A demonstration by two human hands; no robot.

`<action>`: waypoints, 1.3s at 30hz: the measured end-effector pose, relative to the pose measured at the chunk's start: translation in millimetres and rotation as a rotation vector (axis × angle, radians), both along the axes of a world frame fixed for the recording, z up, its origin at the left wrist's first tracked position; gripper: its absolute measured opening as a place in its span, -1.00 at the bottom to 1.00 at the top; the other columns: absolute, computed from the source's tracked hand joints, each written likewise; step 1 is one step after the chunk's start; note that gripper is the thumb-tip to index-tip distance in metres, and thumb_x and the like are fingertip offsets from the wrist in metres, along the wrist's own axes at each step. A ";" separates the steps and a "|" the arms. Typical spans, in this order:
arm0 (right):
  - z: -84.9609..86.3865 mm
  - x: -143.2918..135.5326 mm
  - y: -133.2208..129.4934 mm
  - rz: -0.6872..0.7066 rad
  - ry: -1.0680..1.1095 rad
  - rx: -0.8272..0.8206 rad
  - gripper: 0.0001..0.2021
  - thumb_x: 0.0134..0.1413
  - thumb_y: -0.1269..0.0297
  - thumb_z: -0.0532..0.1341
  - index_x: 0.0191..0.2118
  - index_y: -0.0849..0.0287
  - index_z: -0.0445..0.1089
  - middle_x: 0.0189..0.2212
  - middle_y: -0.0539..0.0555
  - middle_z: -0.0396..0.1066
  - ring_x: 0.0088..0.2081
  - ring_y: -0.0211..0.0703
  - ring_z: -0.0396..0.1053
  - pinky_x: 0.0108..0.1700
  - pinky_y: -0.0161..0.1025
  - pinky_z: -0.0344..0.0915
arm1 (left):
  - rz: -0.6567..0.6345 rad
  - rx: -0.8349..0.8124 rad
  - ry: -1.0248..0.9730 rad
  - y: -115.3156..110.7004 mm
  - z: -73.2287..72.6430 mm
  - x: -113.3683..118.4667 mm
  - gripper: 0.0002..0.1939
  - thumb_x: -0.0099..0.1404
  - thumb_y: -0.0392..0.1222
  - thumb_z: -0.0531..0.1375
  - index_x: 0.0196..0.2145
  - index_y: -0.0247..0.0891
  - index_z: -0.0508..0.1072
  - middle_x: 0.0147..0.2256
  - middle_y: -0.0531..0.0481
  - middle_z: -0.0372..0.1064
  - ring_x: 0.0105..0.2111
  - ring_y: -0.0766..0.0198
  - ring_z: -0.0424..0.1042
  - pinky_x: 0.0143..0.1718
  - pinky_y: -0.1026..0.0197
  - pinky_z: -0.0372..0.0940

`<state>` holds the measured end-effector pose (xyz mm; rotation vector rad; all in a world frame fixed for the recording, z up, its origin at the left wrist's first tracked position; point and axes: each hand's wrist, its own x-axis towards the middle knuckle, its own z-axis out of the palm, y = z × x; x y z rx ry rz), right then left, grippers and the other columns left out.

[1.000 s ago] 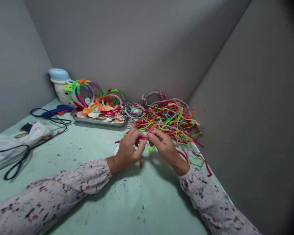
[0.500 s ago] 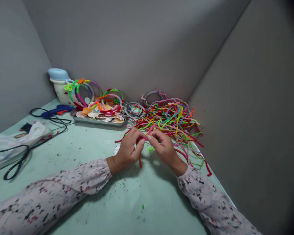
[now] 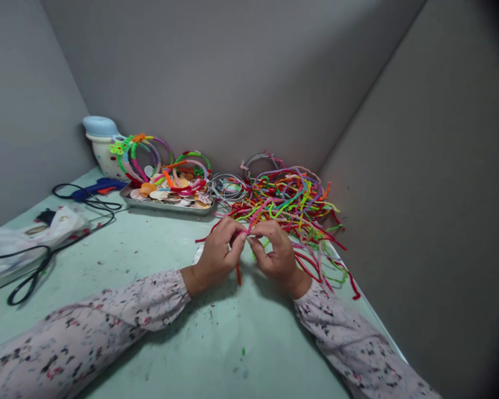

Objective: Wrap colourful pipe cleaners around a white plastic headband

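Near the middle of the table, my left hand (image 3: pixel 218 249) pinches a pink pipe cleaner (image 3: pixel 250 227) between thumb and fingers. An orange piece (image 3: pixel 238 274) hangs below that hand. Close on its right is my right hand (image 3: pixel 276 252), its thumb and index fingertips closed at the same pink pipe cleaner. The fingers hide much of what they hold. Just behind both hands spreads a tangled pile of multicoloured pipe cleaners (image 3: pixel 291 194), some trailing past my right wrist.
A metal tray (image 3: pixel 166 207) holds shells and colourful hoops. Beside it lie coiled grey wire (image 3: pixel 227 187) and a blue tool (image 3: pixel 95 188) with a black cable (image 3: pixel 50 252). A spotted container (image 3: pixel 106 155) stands back left. A plastic bag (image 3: pixel 37 238) lies at left.
My right hand has shifted slightly left, with its thumb lower and its fingers more curled. The pink pipe cleaner stands more upright between the hands. My left hand has hardly moved.
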<state>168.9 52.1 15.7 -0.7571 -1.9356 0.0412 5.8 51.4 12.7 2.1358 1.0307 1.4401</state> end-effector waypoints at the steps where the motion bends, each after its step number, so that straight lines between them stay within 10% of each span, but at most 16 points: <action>1: -2.1 0.7 0.6 -0.009 -0.024 0.035 -0.83 0.13 0.42 0.16 -0.15 0.06 0.32 -0.28 0.09 0.38 -0.19 -0.09 0.35 -0.15 -0.09 0.33 | -0.002 -0.004 0.003 -0.1 0.0 -0.1 -0.88 0.36 -0.23 0.02 -0.31 -0.24 0.33 -0.34 -0.03 0.26 -0.29 0.24 0.26 -0.23 0.16 0.21; 39: -7.5 3.7 -2.3 -0.161 -0.062 0.216 -0.79 0.14 0.42 0.22 -0.09 0.10 0.41 -0.28 0.11 0.42 -0.24 -0.12 0.38 -0.22 -0.14 0.39 | -0.044 0.078 -0.037 -1.5 -1.7 -0.1 -0.94 0.36 -0.26 0.07 -0.29 -0.25 0.32 -0.35 -0.01 0.26 -0.32 0.27 0.26 -0.29 0.19 0.20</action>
